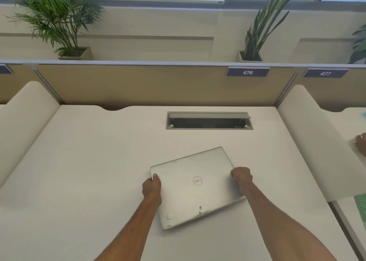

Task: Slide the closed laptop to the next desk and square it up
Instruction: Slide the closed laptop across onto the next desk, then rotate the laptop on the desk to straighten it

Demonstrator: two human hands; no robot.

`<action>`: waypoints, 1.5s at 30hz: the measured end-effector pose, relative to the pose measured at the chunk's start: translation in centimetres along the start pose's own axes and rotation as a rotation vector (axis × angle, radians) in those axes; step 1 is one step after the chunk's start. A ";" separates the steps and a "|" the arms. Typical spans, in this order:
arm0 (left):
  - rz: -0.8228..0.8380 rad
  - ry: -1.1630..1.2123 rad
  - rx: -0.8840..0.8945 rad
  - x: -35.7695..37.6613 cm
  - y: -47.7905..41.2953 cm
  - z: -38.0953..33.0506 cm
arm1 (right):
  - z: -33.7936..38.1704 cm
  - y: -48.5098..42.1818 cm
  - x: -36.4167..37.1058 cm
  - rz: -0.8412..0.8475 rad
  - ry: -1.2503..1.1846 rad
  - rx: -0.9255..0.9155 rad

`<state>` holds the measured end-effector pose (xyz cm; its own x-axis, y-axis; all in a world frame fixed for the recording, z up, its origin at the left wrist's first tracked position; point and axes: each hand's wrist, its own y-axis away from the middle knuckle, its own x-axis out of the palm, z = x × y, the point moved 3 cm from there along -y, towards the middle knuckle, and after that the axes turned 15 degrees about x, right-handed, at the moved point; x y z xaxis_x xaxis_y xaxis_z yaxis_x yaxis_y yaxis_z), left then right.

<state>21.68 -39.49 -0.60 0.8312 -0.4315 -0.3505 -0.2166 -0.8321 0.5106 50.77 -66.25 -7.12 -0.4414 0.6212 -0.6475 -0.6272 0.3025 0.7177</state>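
Note:
A closed silver laptop [196,187] lies flat on the white desk [99,161], turned askew so its edges run at an angle to the desk's front edge. My left hand [152,187] grips its left edge, thumb on the lid. Around the laptop's right edge my right hand [241,176] is closed. The laptop sits a little right of the desk's middle, in front of the cable hatch.
An open cable hatch [209,120] is set into the desk at the back. Rounded white dividers stand at the left [25,122] and right [313,132]. Beyond the right divider is desk 477, where another person's hand [360,144] rests. A tan partition [138,82] backs the desk.

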 end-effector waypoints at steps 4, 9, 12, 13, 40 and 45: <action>-0.002 -0.015 0.026 0.8 -0.1 -0.7 | 0.4 3.3 -1.1 0.027 -0.084 -0.093; -0.026 -0.070 0.007 1.3 -0.3 -1.2 | 0.5 4.4 -1.3 -0.002 -0.164 -0.195; -0.059 -0.072 -0.017 1.7 -0.4 -1.1 | 0.7 5.3 -1.4 -0.027 -0.197 -0.219; -0.070 -0.072 -0.024 1.9 -0.5 -0.9 | 0.6 5.3 -1.3 -0.032 -0.196 -0.222; 0.262 -0.503 0.593 4.4 0.5 -5.7 | -6.6 18.7 4.8 -0.259 -0.647 0.083; 0.507 -0.791 0.793 7.5 -0.3 -7.6 | -9.2 20.4 9.1 -0.117 -0.706 0.309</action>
<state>31.85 -39.80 2.62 0.0834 -0.6304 -0.7718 -0.9053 -0.3717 0.2058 28.07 -61.11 -0.71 0.1944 0.8545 -0.4816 -0.3919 0.5178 0.7604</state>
